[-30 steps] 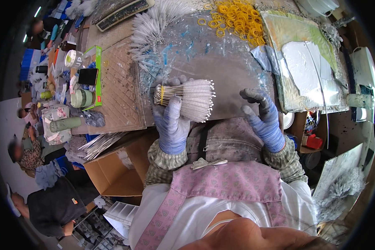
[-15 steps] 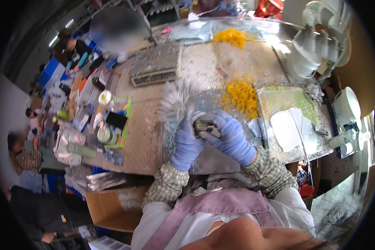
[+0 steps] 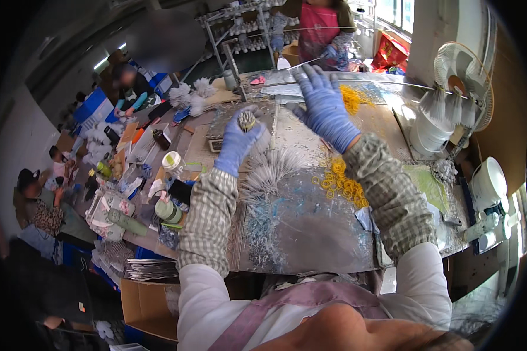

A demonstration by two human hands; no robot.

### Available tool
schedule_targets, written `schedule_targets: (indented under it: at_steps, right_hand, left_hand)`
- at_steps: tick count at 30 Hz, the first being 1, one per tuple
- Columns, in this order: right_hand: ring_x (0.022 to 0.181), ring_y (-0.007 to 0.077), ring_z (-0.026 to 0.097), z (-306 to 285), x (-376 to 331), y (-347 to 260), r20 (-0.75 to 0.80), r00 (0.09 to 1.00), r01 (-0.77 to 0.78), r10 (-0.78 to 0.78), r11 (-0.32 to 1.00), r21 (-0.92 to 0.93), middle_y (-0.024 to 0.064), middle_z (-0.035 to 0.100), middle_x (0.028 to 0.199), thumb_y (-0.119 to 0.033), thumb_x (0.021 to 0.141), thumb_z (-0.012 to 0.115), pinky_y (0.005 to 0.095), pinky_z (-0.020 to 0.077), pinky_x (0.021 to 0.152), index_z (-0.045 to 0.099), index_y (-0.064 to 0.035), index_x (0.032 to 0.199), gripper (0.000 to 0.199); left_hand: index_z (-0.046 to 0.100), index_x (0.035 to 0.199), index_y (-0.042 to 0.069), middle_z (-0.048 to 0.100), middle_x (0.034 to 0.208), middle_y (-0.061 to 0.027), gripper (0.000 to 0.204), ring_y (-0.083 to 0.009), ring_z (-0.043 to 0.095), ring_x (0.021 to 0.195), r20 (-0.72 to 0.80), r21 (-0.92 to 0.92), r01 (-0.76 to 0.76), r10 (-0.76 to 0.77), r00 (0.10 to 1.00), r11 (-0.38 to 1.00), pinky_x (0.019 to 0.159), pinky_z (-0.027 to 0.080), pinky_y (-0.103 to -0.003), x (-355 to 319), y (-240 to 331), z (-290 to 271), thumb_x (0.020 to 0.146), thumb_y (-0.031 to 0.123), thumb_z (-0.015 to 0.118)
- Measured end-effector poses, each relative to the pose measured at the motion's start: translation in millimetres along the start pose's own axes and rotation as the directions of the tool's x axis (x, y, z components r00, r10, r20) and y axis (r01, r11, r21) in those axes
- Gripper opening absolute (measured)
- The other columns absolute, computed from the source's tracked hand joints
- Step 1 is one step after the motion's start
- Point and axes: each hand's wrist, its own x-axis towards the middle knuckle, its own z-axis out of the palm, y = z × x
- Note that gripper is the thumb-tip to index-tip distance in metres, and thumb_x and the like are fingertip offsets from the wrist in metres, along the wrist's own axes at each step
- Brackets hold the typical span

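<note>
My left hand (image 3: 238, 143), in a blue glove, is closed round a bundle of thin strands (image 3: 247, 121) whose round, dark-and-pale striped end faces up. It hangs over a grey, speckled box (image 3: 219, 128) on the table. My right hand (image 3: 328, 111), gloved alike, reaches toward the far side of the table with its fingers spread and nothing in them. A thin rod (image 3: 386, 82) runs past its fingers; whether they touch it I cannot tell. Pale, spiky bunches of fine strands (image 3: 275, 169) lie between my arms. Yellow rubber bands (image 3: 339, 181) are heaped beside my right sleeve.
More yellow bands (image 3: 351, 99) lie beyond my right hand. A person in a pink apron (image 3: 317, 29) stands across the table. At right are a fan (image 3: 462, 76), a bucket (image 3: 432, 137) holding pale bunches, and a white tub (image 3: 489, 181). Jars and a green-lidded container (image 3: 168, 210) crowd the left.
My hands have come apart from the middle and reached forward. The left carried the bundle left and away from me; the right let go and opened toward the far side.
</note>
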Motion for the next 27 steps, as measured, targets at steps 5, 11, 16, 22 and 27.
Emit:
schedule_targets:
  at_steps: [5,11,16,22,27]
  right_hand:
    - [0.094,0.0345,0.066,0,23,16,0.438,0.897,-0.075,0.060,0.997,0.018,0.0133,0.070,0.096,-0.040,0.096,0.058,0.0517,0.0477,0.091,0.071,-0.0124,0.107,0.033]
    - [0.086,0.0349,0.067,-7,17,15,0.270,0.963,-0.022,0.000,0.997,0.081,0.0130,0.069,0.087,-0.035,0.095,0.060,0.0491,0.0507,0.076,0.072,-0.0127,0.097,0.026]
    - [0.087,0.0353,0.066,-7,17,16,0.283,0.959,-0.006,-0.020,0.996,0.090,0.0127,0.069,0.089,-0.033,0.095,0.061,0.0493,0.0509,0.076,0.073,-0.0137,0.098,0.023]
    - [0.089,0.0342,0.065,-14,11,10,0.296,0.954,0.018,-0.041,0.997,0.080,0.0114,0.068,0.090,-0.034,0.095,0.061,0.0490,0.0494,0.078,0.072,-0.0126,0.097,0.025]
    - [0.087,0.0337,0.064,-4,3,18,0.265,0.963,0.029,-0.045,0.997,0.066,0.0096,0.067,0.090,-0.035,0.095,0.061,0.0476,0.0475,0.078,0.072,-0.0135,0.096,0.024]
  left_hand:
    - [0.060,0.126,0.002,0.068,0.112,-0.0050,0.046,-0.0118,0.065,0.098,-0.026,-0.112,0.112,-0.116,0.993,0.987,0.088,0.055,-0.028,33,1,-16,0.083,0.000,0.077]
    - [0.060,0.125,0.001,0.069,0.109,-0.0045,0.044,-0.0121,0.065,0.097,-0.025,-0.189,0.052,-0.058,0.998,0.981,0.090,0.055,-0.027,40,12,-9,0.084,0.001,0.077]
    - [0.061,0.121,0.002,0.068,0.108,-0.0045,0.041,-0.0126,0.065,0.097,0.010,-0.216,0.054,-0.053,0.999,0.975,0.090,0.055,-0.028,36,21,-5,0.083,0.000,0.077]
    - [0.062,0.112,0.004,0.067,0.101,-0.0030,0.034,-0.0111,0.065,0.092,0.045,-0.159,0.065,-0.059,0.997,0.985,0.085,0.055,-0.026,27,28,-3,0.082,0.000,0.078]
    - [0.063,0.108,0.004,0.066,0.097,-0.0029,0.032,-0.0103,0.063,0.082,-0.172,0.008,0.081,-0.079,0.982,0.997,0.076,0.055,-0.025,16,43,21,0.080,0.001,0.079]
